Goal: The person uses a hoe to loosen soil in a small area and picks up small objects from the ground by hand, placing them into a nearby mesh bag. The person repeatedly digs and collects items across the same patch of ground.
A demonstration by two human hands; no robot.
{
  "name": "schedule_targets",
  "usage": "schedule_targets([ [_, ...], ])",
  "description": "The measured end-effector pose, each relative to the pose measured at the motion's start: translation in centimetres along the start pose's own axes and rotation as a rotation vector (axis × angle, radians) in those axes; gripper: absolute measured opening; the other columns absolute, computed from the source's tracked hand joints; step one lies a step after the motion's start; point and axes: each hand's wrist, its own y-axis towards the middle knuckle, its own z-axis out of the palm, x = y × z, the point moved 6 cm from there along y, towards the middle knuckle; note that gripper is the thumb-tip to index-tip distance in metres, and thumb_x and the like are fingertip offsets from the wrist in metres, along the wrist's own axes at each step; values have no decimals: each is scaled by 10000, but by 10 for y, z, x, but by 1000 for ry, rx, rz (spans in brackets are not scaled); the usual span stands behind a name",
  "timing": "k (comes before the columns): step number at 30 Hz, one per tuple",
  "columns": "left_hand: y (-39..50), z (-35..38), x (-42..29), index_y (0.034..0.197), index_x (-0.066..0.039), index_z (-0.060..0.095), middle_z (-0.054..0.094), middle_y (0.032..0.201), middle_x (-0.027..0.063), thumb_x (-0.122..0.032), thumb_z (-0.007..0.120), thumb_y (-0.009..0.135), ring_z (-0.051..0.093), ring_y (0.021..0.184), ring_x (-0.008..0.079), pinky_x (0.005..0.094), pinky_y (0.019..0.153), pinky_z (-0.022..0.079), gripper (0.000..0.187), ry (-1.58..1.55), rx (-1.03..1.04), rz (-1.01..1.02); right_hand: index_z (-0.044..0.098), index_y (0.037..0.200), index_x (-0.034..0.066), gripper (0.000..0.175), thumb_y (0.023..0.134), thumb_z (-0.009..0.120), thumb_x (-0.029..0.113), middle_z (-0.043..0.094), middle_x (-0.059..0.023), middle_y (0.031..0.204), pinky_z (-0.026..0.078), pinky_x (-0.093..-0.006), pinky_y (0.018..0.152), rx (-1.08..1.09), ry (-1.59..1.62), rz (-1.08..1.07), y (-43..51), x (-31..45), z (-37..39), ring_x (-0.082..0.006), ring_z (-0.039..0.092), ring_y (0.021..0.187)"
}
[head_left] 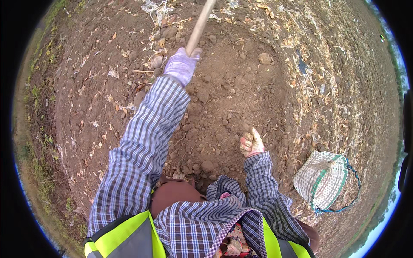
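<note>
My left hand (182, 66), in a lavender knit glove, grips a wooden handle (200, 27). The handle slants up and away, and its far end leaves the top of the view. Lower and to the right, my right hand (251, 143) wears a soiled white and pink glove. Its fingers are curled in above the soil, and I can make out nothing held in them. Between and beyond my hands lies loose brown soil (232, 106) with clods. A rounded pale lump (264, 58), a clod or a tuber, rests farther ahead.
A woven plastic strap basket (317, 175) with green bands and a blue rope handle (357, 183) lies tilted at my right. Dry leaves and plastic film scraps (158, 9) litter the ground. A dark scrap (301, 61) lies ahead right. Green weeds (45, 138) line the left side.
</note>
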Motion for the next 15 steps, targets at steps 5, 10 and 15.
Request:
schedule_targets([
  [5, 13, 67, 30, 1083, 15, 628, 663, 939, 195, -544, 541, 872, 642, 903, 340, 424, 779, 509, 604, 289, 214, -156, 441, 1332, 21, 429, 940, 515, 180, 546, -3, 745, 333, -200, 424, -97, 28, -44, -17, -6, 2, -112, 486, 619],
  [10, -108, 13, 96, 787, -48, 527, 415, 466, -5, -403, 548, 931, 403, 323, 127, 287, 285, 374, 384, -306, 461, -241, 474, 1301, 32, 413, 966, 489, 272, 430, 39, 626, 308, -200, 406, -142, -117, -83, -5, 20, -7, -99, 442, 556],
  [15, -118, -14, 88, 806, -64, 512, 446, 453, 4, -385, 513, 952, 410, 298, 106, 243, 276, 350, 352, -573, 293, -166, 538, 1231, 26, 336, 954, 522, 216, 495, 44, 630, 310, -161, 374, -306, -480, -267, 38, 45, 21, -62, 477, 549],
])
